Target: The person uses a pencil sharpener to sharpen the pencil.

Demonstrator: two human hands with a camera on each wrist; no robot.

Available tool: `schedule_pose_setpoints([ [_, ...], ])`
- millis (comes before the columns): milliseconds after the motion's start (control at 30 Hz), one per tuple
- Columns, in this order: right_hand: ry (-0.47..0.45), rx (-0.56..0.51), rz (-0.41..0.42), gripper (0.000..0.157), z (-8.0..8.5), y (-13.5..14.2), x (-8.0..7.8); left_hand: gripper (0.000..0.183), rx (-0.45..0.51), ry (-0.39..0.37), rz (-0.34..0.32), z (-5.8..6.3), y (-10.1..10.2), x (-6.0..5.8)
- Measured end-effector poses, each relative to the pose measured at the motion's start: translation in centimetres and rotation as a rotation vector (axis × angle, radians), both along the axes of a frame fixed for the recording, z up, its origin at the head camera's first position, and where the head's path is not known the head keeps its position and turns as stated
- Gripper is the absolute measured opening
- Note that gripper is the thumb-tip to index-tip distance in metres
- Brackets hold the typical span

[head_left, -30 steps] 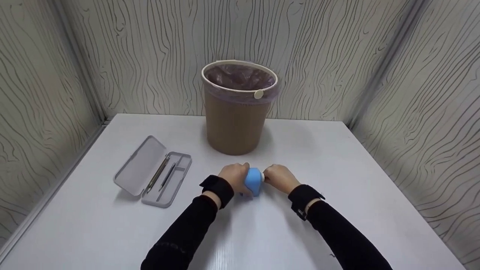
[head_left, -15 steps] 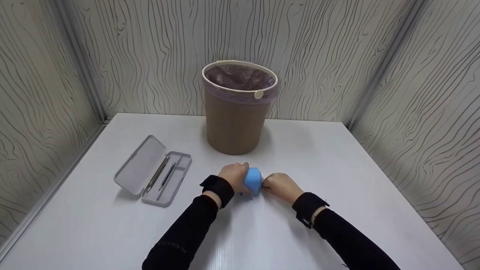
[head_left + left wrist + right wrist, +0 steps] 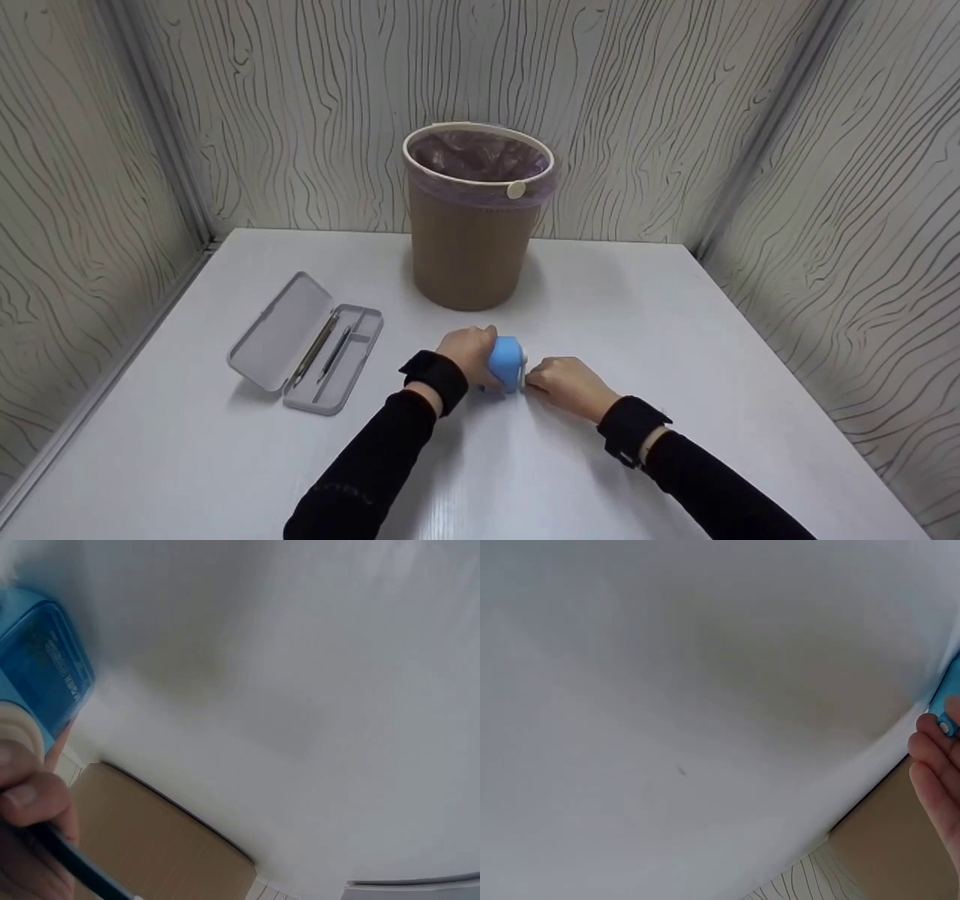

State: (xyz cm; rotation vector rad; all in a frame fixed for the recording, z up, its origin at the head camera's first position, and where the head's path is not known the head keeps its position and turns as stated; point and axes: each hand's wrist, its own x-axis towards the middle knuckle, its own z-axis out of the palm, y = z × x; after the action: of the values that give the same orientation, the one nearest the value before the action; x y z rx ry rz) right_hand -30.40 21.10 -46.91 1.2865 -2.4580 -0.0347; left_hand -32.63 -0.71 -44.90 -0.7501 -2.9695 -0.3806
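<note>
A blue crank pencil sharpener [image 3: 507,363] with a pale crank on its right side sits on the white table. My left hand [image 3: 469,354] grips it from the left. The left wrist view shows the sharpener's translucent blue drawer [image 3: 49,667] and a cream round collar [image 3: 19,731], with curled fingers [image 3: 37,799] beside it. A dark slender rod [image 3: 79,866] runs from under those fingers; its kind is unclear. With curled fingers, my right hand [image 3: 570,385] pinches the crank's end; a small blue knob [image 3: 946,726] shows between the fingertips in the right wrist view.
An open grey pencil case [image 3: 330,405] lies to the left, with slim pencils or pens [image 3: 316,349] in it. Behind the hands stands a brown bin [image 3: 469,247] with a purple liner. Wood-patterned panels [image 3: 345,90] border the white table [image 3: 660,315].
My right hand has moved down and slightly toward the near right as the crank turned; its pale arm now points downward. The left hand and sharpener have stayed in place.
</note>
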Motion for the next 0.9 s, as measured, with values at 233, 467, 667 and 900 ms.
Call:
schedule_pose_setpoints([
  [233, 0.045, -0.015, 0.059, 0.021, 0.4, 0.0, 0.5, 0.068, 0.004, 0.018, 0.001, -0.1, -0.1, 0.1],
  [467, 0.068, -0.027, 0.087, 0.02, 0.6, 0.5, 0.8, 0.069, -0.009, -0.007, 0.008, 0.2, 0.0, 0.3],
  [667, 0.099, -0.008, 0.094, 0.017, 1.0, 0.6, 1.3, 0.07, -0.018, -0.017, 0.012, 0.3, 0.2, 0.4],
  [900, 0.173, -0.019, 0.126, 0.02, 2.0, 0.7, 1.4, 0.074, -0.03, -0.038, 0.017, 0.6, 0.4, 0.3],
])
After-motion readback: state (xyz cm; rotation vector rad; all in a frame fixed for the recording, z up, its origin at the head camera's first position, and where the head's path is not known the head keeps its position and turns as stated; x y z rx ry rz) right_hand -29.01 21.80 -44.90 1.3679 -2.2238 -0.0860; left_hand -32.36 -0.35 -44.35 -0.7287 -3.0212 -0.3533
